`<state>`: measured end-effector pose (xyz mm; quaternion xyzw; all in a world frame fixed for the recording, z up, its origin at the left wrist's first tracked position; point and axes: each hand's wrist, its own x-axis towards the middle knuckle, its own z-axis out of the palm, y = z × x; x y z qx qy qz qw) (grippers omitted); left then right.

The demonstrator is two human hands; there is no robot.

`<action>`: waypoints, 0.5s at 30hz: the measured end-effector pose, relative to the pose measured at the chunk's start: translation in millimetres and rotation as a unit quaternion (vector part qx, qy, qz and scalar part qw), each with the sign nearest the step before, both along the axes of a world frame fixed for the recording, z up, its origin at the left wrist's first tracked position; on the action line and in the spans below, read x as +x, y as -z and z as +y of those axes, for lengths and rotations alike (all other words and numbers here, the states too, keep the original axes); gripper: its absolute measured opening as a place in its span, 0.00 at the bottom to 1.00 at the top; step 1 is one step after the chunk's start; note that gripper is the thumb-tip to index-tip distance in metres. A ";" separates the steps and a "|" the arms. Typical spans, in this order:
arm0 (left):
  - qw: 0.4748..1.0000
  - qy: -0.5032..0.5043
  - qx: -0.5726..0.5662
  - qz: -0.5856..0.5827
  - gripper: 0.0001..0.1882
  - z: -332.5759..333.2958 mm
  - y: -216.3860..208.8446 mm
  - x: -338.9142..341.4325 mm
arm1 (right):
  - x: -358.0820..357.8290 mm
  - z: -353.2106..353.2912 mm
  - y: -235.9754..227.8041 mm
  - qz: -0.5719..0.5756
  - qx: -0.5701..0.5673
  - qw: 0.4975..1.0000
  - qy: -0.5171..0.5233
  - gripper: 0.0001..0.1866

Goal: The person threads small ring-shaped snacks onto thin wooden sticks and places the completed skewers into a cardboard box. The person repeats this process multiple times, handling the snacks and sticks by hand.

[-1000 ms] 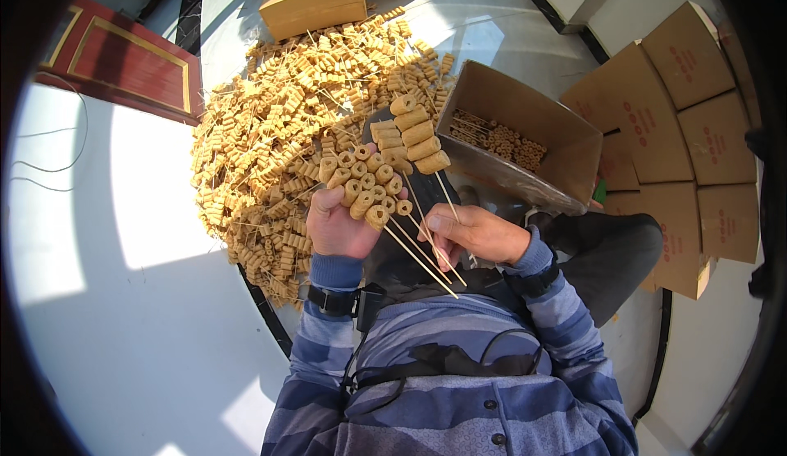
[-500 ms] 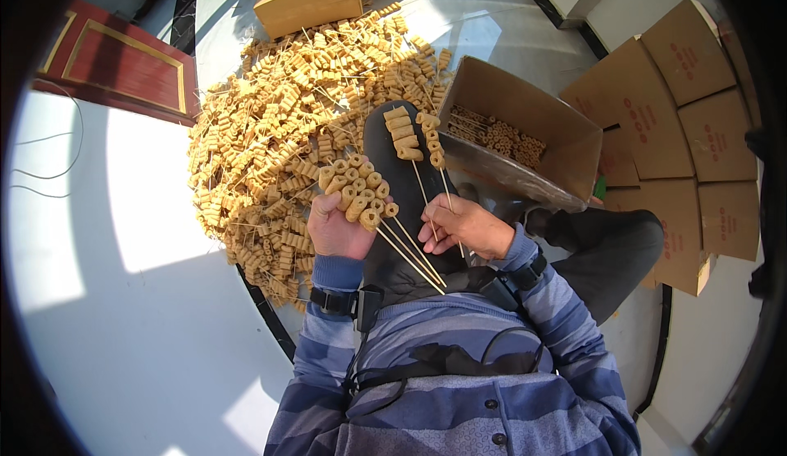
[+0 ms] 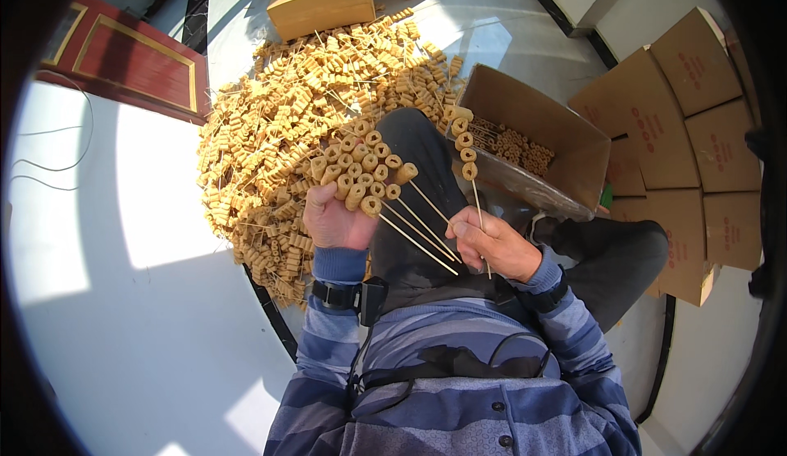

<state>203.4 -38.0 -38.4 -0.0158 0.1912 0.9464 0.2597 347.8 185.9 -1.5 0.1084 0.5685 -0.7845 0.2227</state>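
My left hand (image 3: 338,216) is closed around a bundle of skewers (image 3: 361,169) threaded with tan, hollow, ring-shaped rolls. The rolls sit above the palm, and thin bare sticks fan out toward the lower right. My right hand (image 3: 494,244) pinches the stick of a single skewer (image 3: 468,154), held upright with its rolls at the top. Another stick slants from the bundle's right edge to the right-hand fingers; whether they grip it too is hard to make out. Beyond both hands lies a big heap of similar skewers (image 3: 295,103) on the floor.
An open cardboard box (image 3: 566,140), partly filled with skewers in rows, stands right of my knee (image 3: 410,140). Stacked cartons (image 3: 656,128) line the right side. Another carton (image 3: 321,1) stands behind the heap. A red panel (image 3: 135,62) lies at the far left.
One of the two skewers in my right hand now lies against the bundle in my left. My right hand has shifted right with the other skewer.
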 end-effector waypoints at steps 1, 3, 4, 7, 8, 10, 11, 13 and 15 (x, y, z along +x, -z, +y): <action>1.000 0.002 0.009 0.002 0.38 0.1 -0.4 -0.4 | 1.1 1.4 -1.0 -0.008 -0.015 1.000 -0.013 0.13; 1.000 -0.001 -0.002 0.005 0.40 0.8 -1.4 -0.3 | 2.1 2.4 -1.8 -0.015 -0.029 0.999 -0.041 0.14; 1.000 -0.005 -0.021 0.005 0.41 1.2 -2.1 0.3 | 2.3 2.5 -1.9 -0.011 -0.036 0.998 -0.054 0.14; 0.999 0.033 -0.022 0.013 0.44 3.9 -3.8 4.2 | 2.2 2.6 -1.8 -0.004 -0.030 0.996 -0.084 0.15; 0.998 0.055 -0.002 0.015 0.44 4.6 -4.2 5.8 | 2.1 2.5 -1.6 -0.003 -0.022 0.995 -0.093 0.15; 0.996 0.085 -0.003 0.003 0.44 4.5 -4.8 8.3 | 2.6 2.0 -1.2 -0.015 -0.011 0.993 -0.117 0.15; 0.996 0.089 0.007 -0.010 0.43 4.3 -4.9 10.0 | 3.1 1.7 -0.8 -0.027 -0.009 0.991 -0.130 0.15; 0.995 0.094 -0.010 -0.016 0.42 4.1 -4.4 11.4 | 4.4 0.1 0.6 -0.041 0.003 0.989 -0.142 0.15; 0.995 0.101 -0.013 0.004 0.44 3.9 -3.8 11.8 | 6.3 -3.0 2.6 0.027 0.155 0.981 -0.109 0.14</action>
